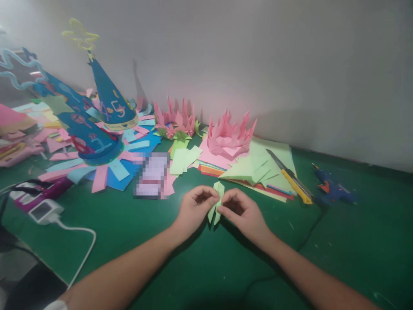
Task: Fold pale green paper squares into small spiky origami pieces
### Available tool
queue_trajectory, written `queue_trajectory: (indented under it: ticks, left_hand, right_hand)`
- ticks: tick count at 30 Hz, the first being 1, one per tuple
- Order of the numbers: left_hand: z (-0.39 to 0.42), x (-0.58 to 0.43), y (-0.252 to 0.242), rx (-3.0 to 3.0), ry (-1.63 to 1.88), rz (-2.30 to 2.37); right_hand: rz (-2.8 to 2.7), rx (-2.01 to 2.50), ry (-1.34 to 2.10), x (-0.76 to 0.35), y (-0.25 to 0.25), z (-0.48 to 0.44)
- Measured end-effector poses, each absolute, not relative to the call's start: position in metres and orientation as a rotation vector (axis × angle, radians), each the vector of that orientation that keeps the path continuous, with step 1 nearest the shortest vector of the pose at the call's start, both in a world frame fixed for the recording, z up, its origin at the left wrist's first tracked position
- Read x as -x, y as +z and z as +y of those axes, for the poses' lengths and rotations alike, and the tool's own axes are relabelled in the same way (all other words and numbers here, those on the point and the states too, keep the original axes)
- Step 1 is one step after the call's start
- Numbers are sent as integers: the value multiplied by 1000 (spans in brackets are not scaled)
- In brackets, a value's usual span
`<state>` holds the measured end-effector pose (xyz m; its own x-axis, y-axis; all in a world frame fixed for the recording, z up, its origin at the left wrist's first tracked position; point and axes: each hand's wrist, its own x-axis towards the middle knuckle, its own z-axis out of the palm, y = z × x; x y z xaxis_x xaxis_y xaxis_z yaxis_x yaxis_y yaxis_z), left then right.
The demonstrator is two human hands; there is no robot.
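Between my two hands is a small piece of folded light green paper (219,189), held upright just above the green table. My left hand (195,211) pinches its left side between thumb and fingers. From the other side my right hand (245,214) pinches the right edge the same way. Below the fingers the paper parts into two narrow pointed ends. Beyond the hands lies a stack of coloured sheets (277,151) with green folded pieces on top. A pink paper crown (229,140) stands at the left of that stack.
A yellow utility knife (295,183) leans on the stack's right side, and a blue glue gun (337,189) lies farther right. Blue cone hats (111,92), a second pink crown (176,120), a blurred phone-like object (151,175) and a power strip with a white charger (47,211) occupy the left.
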<state>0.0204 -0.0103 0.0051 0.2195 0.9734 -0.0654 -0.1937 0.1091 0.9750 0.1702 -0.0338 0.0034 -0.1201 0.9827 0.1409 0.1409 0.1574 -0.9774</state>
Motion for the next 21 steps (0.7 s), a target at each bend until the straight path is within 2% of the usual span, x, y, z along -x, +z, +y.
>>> queue_trajectory:
  ticks: [11, 21]
  left_hand:
    - [-10, -20, 8, -884, 1009, 900]
    - [-8, -18, 4, -965, 993, 927]
  right_hand:
    - [-1372, 1207, 1129, -175, 1, -29]
    - [-1309, 1211, 1144, -177, -2, -27]
